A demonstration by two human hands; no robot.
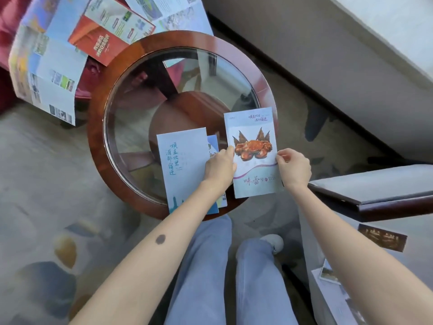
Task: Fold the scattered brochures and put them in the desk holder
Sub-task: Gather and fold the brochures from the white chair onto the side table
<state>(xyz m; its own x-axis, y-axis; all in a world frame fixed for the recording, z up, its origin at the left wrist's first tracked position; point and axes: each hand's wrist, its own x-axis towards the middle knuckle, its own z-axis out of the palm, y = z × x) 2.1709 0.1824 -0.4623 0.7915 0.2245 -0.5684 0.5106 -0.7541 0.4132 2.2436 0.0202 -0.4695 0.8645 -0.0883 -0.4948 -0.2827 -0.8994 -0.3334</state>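
Crab brochure [253, 137]: folded, held face-up over the near right rim of the table [98, 137]; its lower edge reaches past the rim.
Left hand [220, 166]: pinches the brochure's left edge, thumb on the front and fingers curled behind.
Right hand [294, 167]: pinches the right edge at about the same height, fingers curled.
Blue brochure [180, 165]: folded, on top of a small stack at the near rim, just left of the left hand; its lower corner overhangs the rim.
Unfolded sheets [46, 66]: spread at the far left, with a red-covered one [100, 43] overlapping the far rim.
Room: bare glass [164, 90] runs from the stack to the far rim; carpet [35, 172] lies left of the table, and a dark-edged surface [375, 202] is just beside the right forearm.
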